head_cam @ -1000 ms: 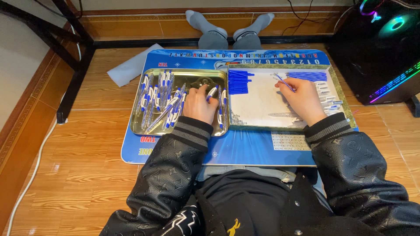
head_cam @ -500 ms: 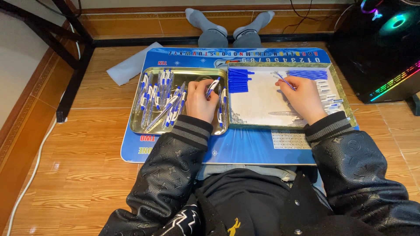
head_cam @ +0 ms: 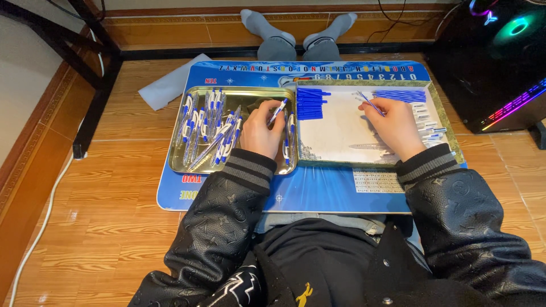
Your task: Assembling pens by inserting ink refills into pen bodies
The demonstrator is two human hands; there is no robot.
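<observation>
My left hand (head_cam: 261, 132) rests over the right part of a metal tray (head_cam: 187, 165) and holds a blue and white pen (head_cam: 277, 111) between its fingertips. Several more blue and white pens (head_cam: 211, 131) lie in that tray. My right hand (head_cam: 395, 125) is over a white-bottomed tray (head_cam: 341, 133) and pinches a thin blue refill (head_cam: 367, 101). A stack of blue pen parts (head_cam: 310, 102) lies at that tray's far left, blue refills (head_cam: 401, 95) at its far right, and small white and blue parts (head_cam: 427, 128) along its right side.
Both trays sit on a blue play mat (head_cam: 318, 196) on a wooden floor. A person's grey-socked feet (head_cam: 298, 34) are beyond the mat. A lit computer case (head_cam: 495, 57) stands at the right, black table legs (head_cam: 85, 74) at the left, a pale sheet (head_cam: 168, 86) beside the mat.
My left hand has lifted a pen up out of the pile in the metal tray. My right hand has picked a refill and shifted slightly nearer.
</observation>
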